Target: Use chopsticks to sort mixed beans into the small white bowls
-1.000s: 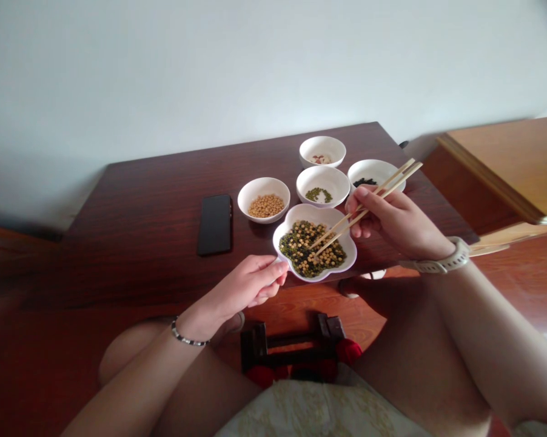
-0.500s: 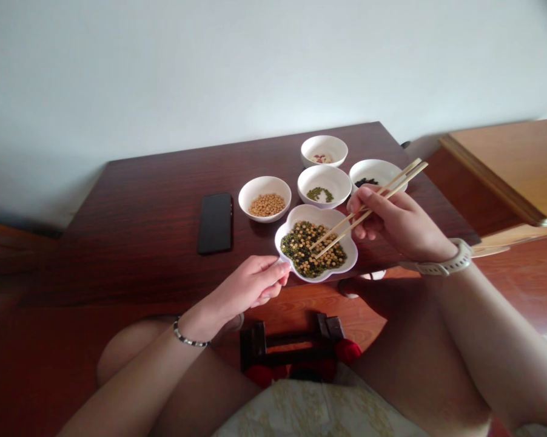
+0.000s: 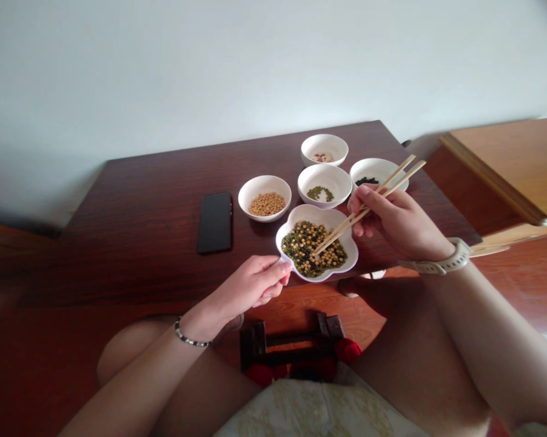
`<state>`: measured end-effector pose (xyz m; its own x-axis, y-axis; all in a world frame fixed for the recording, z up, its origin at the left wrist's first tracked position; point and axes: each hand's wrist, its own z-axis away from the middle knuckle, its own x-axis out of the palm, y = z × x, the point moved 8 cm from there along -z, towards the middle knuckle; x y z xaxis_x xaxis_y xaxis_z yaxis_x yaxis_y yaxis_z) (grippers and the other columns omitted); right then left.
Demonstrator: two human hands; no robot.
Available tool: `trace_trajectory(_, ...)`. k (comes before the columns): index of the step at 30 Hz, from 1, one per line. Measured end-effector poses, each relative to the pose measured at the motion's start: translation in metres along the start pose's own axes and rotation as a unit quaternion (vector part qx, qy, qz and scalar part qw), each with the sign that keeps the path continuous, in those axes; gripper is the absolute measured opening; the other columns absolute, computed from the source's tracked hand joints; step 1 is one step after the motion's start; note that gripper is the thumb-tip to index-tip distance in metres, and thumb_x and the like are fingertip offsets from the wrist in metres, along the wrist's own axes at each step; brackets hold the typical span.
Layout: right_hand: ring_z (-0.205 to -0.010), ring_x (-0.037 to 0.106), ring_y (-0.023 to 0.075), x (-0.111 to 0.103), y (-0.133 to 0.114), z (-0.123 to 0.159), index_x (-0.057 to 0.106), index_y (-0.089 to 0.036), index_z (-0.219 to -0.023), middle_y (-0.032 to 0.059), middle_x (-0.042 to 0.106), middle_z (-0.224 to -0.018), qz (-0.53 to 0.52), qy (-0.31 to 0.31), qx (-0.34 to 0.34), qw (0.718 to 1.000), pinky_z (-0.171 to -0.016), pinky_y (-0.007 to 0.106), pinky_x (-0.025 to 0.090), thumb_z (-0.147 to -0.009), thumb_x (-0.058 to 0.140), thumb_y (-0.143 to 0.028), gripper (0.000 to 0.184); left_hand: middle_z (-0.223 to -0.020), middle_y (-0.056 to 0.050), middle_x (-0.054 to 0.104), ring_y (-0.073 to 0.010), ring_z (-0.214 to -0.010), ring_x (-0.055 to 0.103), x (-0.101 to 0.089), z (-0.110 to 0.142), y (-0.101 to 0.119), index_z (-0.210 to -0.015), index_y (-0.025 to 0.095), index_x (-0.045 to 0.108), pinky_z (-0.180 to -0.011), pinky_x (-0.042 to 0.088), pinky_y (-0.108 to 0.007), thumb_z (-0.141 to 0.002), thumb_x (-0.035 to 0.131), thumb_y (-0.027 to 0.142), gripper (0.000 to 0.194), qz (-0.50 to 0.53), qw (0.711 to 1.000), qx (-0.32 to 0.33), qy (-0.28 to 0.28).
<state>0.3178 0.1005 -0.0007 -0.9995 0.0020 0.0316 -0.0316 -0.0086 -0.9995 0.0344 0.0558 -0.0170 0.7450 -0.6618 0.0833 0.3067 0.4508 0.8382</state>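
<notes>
My left hand is closed on the short handle of a white flower-shaped dish at the table's front edge. Mixed beans, green, black and yellowish, cover the dish's bottom. In my right hand is a pair of wooden chopsticks, their tips close together among the beans. Just behind the dish stand a white bowl of soybeans and a white bowl of green beans. A bowl of black beans is partly hidden behind my right hand. Farthest back, a bowl holds a few reddish and pale pieces.
A black phone lies on the dark wooden table, left of the bowls. Behind the table is a pale wall. A lighter wooden cabinet stands to the right. Below the front edge, a small dark stool shows between my legs.
The chopstick tips have come together among the beans, and their back ends have spread slightly apart. My left hand and the dish have hardly moved.
</notes>
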Motion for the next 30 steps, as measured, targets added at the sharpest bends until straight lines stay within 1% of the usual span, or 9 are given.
trace_trajectory(5,-0.057,0.066,0.0182,-0.0013,0.0041,0.0007,0.085,-0.025,-0.088,0.0056,0.075,-0.07,-0.005,-0.007,0.021,1.0,-0.051,0.031,0.054,-0.11,0.1,-0.079,0.06,-0.067,0.005,0.045,-0.014,-0.059,0.028,-0.0028,-0.0027,-0.0078,-0.086,0.028,0.065,-0.063,0.018,-0.035,-0.116,0.088,0.07,0.058,0.014,0.999,0.009,0.031)
trace_trajectory(10,-0.057,0.064,0.018,0.0034,0.0046,0.0021,0.083,-0.026,-0.089,0.005,0.073,-0.067,0.01,-0.023,0.031,0.999,-0.05,0.03,0.052,-0.112,0.097,-0.082,0.062,-0.067,0.006,0.043,-0.0139,-0.06,0.027,-0.0002,-0.0022,-0.0075,-0.086,0.028,0.062,-0.062,0.017,-0.035,-0.116,0.086,0.072,0.058,0.012,0.999,0.009,0.037)
trace_trajectory(13,-0.057,0.062,0.0179,0.0054,0.0034,0.0023,0.083,-0.026,-0.09,0.0055,0.075,-0.068,0.015,-0.029,0.028,0.999,-0.05,0.03,0.052,-0.113,0.096,-0.083,0.063,-0.067,0.009,0.043,-0.0121,-0.062,0.027,0.0006,-0.0014,-0.0064,-0.089,0.026,0.061,-0.064,0.018,-0.033,-0.117,0.087,0.068,0.056,0.013,0.999,0.004,0.042)
trace_trajectory(19,-0.059,0.066,0.0185,0.0043,0.0035,0.0016,0.084,-0.026,-0.09,0.0056,0.074,-0.069,0.016,-0.027,0.024,0.999,-0.052,0.03,0.054,-0.113,0.096,-0.081,0.061,-0.069,0.01,0.042,-0.0095,-0.062,0.028,0.0003,-0.0011,-0.0081,-0.091,0.024,0.06,-0.065,0.018,-0.031,-0.119,0.087,0.063,0.055,0.017,0.999,-0.008,0.048)
trace_trajectory(22,-0.059,0.066,0.0178,0.003,0.0037,0.0011,0.084,-0.025,-0.089,0.0055,0.075,-0.07,0.011,-0.022,0.023,0.999,-0.052,0.03,0.054,-0.11,0.099,-0.082,0.063,-0.069,0.009,0.042,-0.0108,-0.062,0.027,0.0006,-0.0014,-0.0083,-0.089,0.025,0.062,-0.065,0.018,-0.031,-0.117,0.089,0.066,0.056,0.02,0.999,-0.006,0.042)
trace_trajectory(26,-0.058,0.065,0.0183,0.0043,0.0038,0.0014,0.084,-0.025,-0.091,0.006,0.074,-0.069,0.013,-0.027,0.029,0.999,-0.051,0.031,0.054,-0.111,0.097,-0.082,0.062,-0.069,0.006,0.041,-0.0137,-0.061,0.026,0.0002,-0.0017,-0.0061,-0.085,0.028,0.063,-0.065,0.016,-0.034,-0.114,0.091,0.074,0.062,0.027,0.999,0.005,0.047)
trace_trajectory(30,-0.061,0.067,0.0186,0.0061,0.0029,0.0024,0.083,-0.025,-0.089,0.0067,0.075,-0.071,0.009,-0.028,0.028,0.999,-0.056,0.031,0.058,-0.111,0.098,-0.082,0.063,-0.069,0.006,0.041,-0.0143,-0.061,0.025,0.0014,-0.0011,-0.0048,-0.083,0.028,0.062,-0.065,0.016,-0.036,-0.112,0.093,0.075,0.063,0.032,0.998,0.007,0.048)
